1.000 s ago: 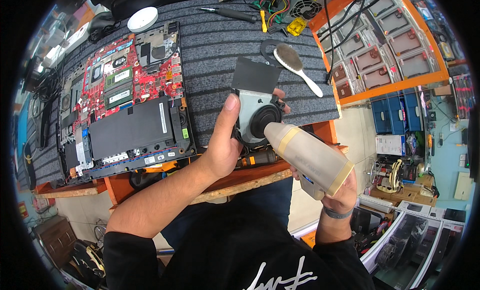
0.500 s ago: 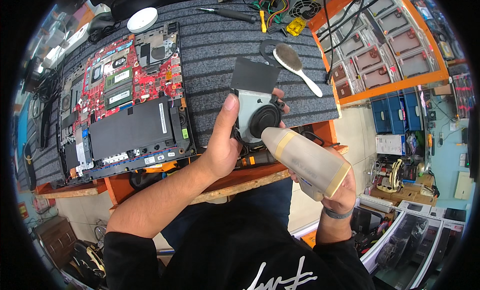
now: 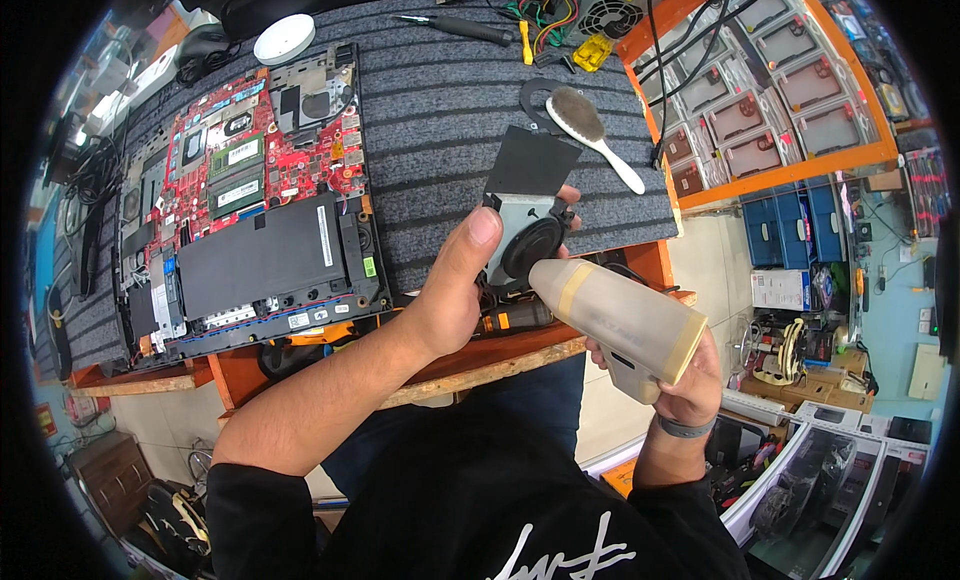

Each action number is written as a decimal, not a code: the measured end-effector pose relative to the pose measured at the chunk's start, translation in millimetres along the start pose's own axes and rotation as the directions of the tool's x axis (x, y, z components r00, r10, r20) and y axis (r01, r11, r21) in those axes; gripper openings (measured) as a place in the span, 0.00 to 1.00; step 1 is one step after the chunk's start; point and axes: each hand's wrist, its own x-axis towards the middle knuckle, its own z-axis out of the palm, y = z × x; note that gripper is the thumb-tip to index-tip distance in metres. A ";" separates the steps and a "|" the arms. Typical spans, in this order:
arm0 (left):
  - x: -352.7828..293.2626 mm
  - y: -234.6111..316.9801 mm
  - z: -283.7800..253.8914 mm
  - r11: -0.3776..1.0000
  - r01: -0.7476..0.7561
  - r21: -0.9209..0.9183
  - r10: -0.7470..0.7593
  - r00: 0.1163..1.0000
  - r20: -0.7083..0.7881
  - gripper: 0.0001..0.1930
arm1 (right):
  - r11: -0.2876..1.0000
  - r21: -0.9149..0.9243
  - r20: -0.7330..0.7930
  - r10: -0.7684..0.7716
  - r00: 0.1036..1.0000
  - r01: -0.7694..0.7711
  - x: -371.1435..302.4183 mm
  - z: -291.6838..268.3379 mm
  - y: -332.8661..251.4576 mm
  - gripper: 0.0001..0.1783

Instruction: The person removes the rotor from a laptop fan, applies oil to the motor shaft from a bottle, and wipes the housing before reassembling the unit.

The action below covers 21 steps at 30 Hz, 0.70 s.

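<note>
My left hand (image 3: pixel 458 270) is closed around a laptop cooling fan (image 3: pixel 532 246), its thumb along the near side and fingertips showing at the far edge. The fan has a round black rotor in a grey-and-black housing, with a black flap (image 3: pixel 533 163) sticking out at its top. In my right hand (image 3: pixel 692 382) is a handheld blower (image 3: pixel 630 318) with a cloudy, translucent cone-shaped body and yellowish bands. Its narrow nozzle points at the rotor from close by; whether they touch I cannot tell. The fingers around its grip are partly hidden.
An opened laptop base (image 3: pixel 255 260) with a red circuit board lies on the ridged grey mat (image 3: pixel 430 180) to the left. A white-handled brush (image 3: pixel 600 140), a black pen-like tool (image 3: pixel 460 28) and a round white lid (image 3: pixel 285 40) rest farther back. An orange-framed case (image 3: pixel 745 120) stands at right.
My left hand has shifted the fan slightly right and tilted it, its flap swinging rightward and lower. The blower has moved a little right, its nozzle drawing back from the rotor's middle.
</note>
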 end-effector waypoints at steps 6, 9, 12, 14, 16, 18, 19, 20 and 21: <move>-2.4 -1.9 0.9 0.999 -0.032 -0.005 0.032 0.999 0.043 0.42 | 0.999 -0.027 0.013 -0.035 0.999 0.035 -1.4 -12.9 6.4 0.48; -3.2 -4.3 -1.0 0.999 -0.048 0.020 0.047 0.997 0.055 0.42 | 0.999 -0.008 0.020 -0.044 0.999 0.044 2.8 3.7 -1.8 0.40; -2.1 -3.7 -0.6 0.998 -0.041 0.040 0.039 0.998 0.039 0.44 | 0.998 0.011 0.029 -0.067 0.997 0.067 3.6 8.0 -4.2 0.36; -1.1 -0.6 1.5 0.996 -0.011 0.093 0.009 1.000 0.018 0.49 | 0.997 0.021 0.038 -0.075 0.996 0.075 2.8 6.5 -3.8 0.37; -1.2 -0.7 1.9 0.998 -0.004 0.065 0.002 1.000 0.018 0.47 | 0.997 0.035 0.053 -0.074 0.996 0.072 1.7 1.6 -1.3 0.40; -0.8 -0.2 3.4 0.999 -0.007 0.036 0.007 1.000 -0.005 0.46 | 0.995 0.071 0.034 -0.075 0.997 0.072 1.7 7.6 -4.2 0.41; 0.0 0.7 5.6 1.000 -0.015 0.021 0.015 1.000 -0.027 0.45 | 0.993 0.089 0.025 -0.074 0.997 0.072 2.0 9.7 -5.2 0.42; 0.4 1.1 6.7 1.000 -0.023 0.005 0.023 0.998 -0.051 0.44 | 0.988 0.153 0.043 -0.044 0.998 0.037 3.6 8.4 -5.1 0.42; 0.7 1.1 6.4 0.999 -0.030 -0.021 0.029 0.998 -0.062 0.43 | 0.977 0.213 0.061 -0.017 0.998 0.003 5.4 5.9 -5.6 0.42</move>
